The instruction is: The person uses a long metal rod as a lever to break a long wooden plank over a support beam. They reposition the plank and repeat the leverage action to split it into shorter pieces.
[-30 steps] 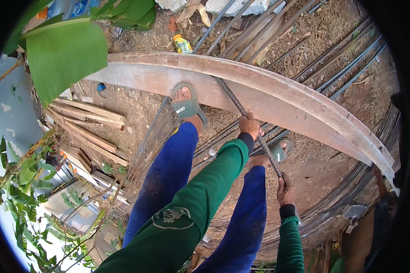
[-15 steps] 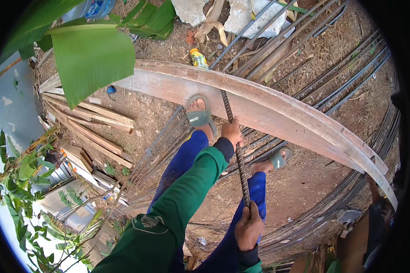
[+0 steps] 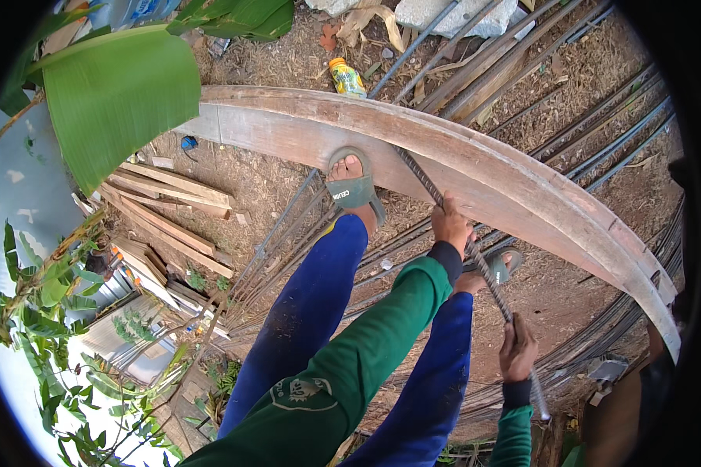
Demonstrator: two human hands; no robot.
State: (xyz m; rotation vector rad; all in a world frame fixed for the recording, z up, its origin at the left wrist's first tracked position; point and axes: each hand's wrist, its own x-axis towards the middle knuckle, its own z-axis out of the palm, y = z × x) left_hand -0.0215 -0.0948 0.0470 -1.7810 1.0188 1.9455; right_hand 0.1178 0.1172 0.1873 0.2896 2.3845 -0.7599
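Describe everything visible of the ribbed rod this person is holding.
The ribbed rod is long, thin and dark grey-brown, apparently steel, with close ridges. It slants from upper left to lower right. The left grip closes around it; the right grip holds it nearer the pale lower end, which shows beyond the wrist. Its upper part overlaps the reddish board in view; contact is unclear.

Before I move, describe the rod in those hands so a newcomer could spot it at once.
Find the brown board arching across the view. Below it, the left hand and, lower down, the right hand grip a dark, ribbed rod. Unlike the bars lying on the ground, this one is held up, slanting from the board to a pale tip.
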